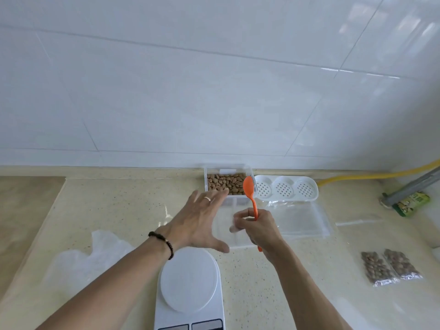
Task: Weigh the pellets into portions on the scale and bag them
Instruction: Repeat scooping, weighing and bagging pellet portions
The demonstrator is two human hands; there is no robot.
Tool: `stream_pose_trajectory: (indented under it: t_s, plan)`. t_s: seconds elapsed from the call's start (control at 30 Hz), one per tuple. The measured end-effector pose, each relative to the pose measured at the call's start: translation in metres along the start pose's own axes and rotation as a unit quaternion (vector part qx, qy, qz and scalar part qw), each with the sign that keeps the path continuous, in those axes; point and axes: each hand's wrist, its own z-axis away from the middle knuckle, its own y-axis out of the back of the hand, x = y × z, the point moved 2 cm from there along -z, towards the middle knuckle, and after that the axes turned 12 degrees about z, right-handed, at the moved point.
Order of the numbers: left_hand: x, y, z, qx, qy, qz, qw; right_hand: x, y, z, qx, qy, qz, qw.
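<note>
1. Gripping an orange plastic spoon [250, 189] by its thin handle, the right hand [257, 228] is curled closed; the spoon bowl sits over brown oval pellets [225, 183] in a clear rectangular container [207, 177] at the wall.
2. Left hand [197, 222] hovers spread, fingers straight, holding nothing.
3. White scale [189, 287], round smooth platform, lies nearest, bare.
4. Two filled clear bags [390, 266] lie right; a perforated white tray [285, 188] flanks the container.
5. Speckled counter [123, 206] is open leftward.
</note>
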Motion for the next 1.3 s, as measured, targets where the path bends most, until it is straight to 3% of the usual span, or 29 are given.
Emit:
stream_pose_trajectory:
  t_s: [0.13,0.27,0.5,0.67,0.8,1.0,1.13,1.3]
  plan:
    - [-0.002,-0.004,-0.014,0.061,-0.029,-0.008,0.998,-0.013,-0.006,-0.010,-0.029,0.022,-0.009,0.999]
    - [-0.012,-0.003,-0.022,0.066,-0.044,-0.012,0.997,-0.014,-0.009,-0.027,-0.027,0.019,0.000,0.999]
    - [-0.030,0.001,-0.026,0.118,-0.043,0.123,0.984,-0.009,-0.020,-0.051,-0.013,0.021,0.055,0.998]
    - [-0.049,0.001,-0.026,0.138,-0.014,0.115,0.984,-0.006,-0.014,-0.061,0.080,0.024,0.166,0.983]
    - [-0.065,0.000,-0.032,0.147,0.016,0.103,0.984,-0.001,0.003,-0.083,0.097,-0.001,0.309,0.946]
    - [-0.078,-0.002,-0.044,0.175,0.060,0.125,0.975,-0.002,0.026,-0.109,0.122,-0.006,0.330,0.936]
    - [-0.081,-0.004,-0.049,0.187,0.075,0.135,0.970,-0.004,0.034,-0.118,0.184,0.018,0.261,0.948]
    - [-0.087,-0.007,-0.051,0.195,0.089,0.140,0.967,0.006,0.036,-0.125,0.167,0.006,0.198,0.966]
